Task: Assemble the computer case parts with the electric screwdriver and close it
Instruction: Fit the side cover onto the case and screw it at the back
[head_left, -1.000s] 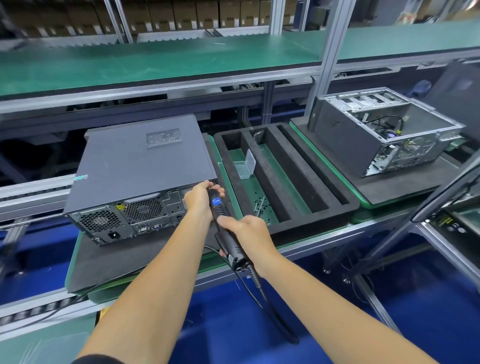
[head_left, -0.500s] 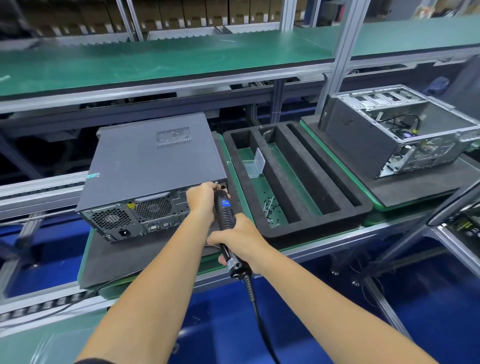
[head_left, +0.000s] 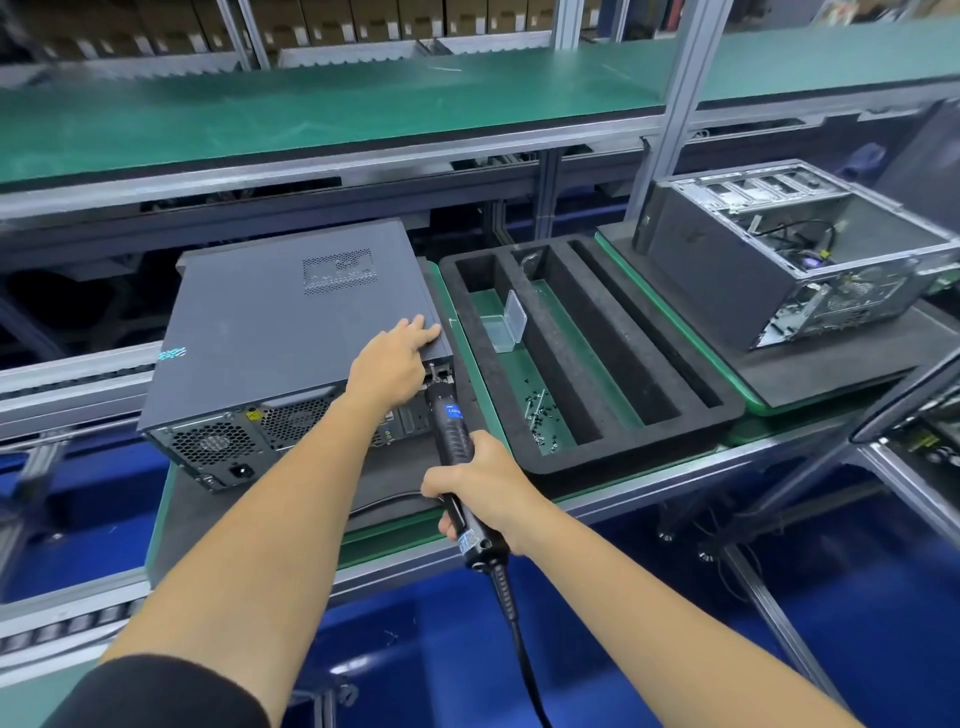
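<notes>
Since a moment earlier my left hand had left the driver's nose and gone up onto the case, fingers flat and spread over the lid's near right corner, gripping nothing, only pressing down. That closed case lay on its side on a dark mat, rear panel toward me, lid uppermost, at the left of the bench. To its right sat a foam tray with loose screws in its nearest green-floored slot, and beyond that a second, open case well apart.

My right hand was wrapped tight around the lower barrel of the screwdriver, cord trailing down behind it. Its long axis ran from my fist up and slightly left, away from me, straight at the rear panel's upper right corner, directly under my left hand. Whether the bit was seated in a screw there I could not tell; my left hand and the driver's nose hid it.

I judged the next move turned on that line: push forward along the barrel, with the left hand, the nearer one, holding the lid square.
</notes>
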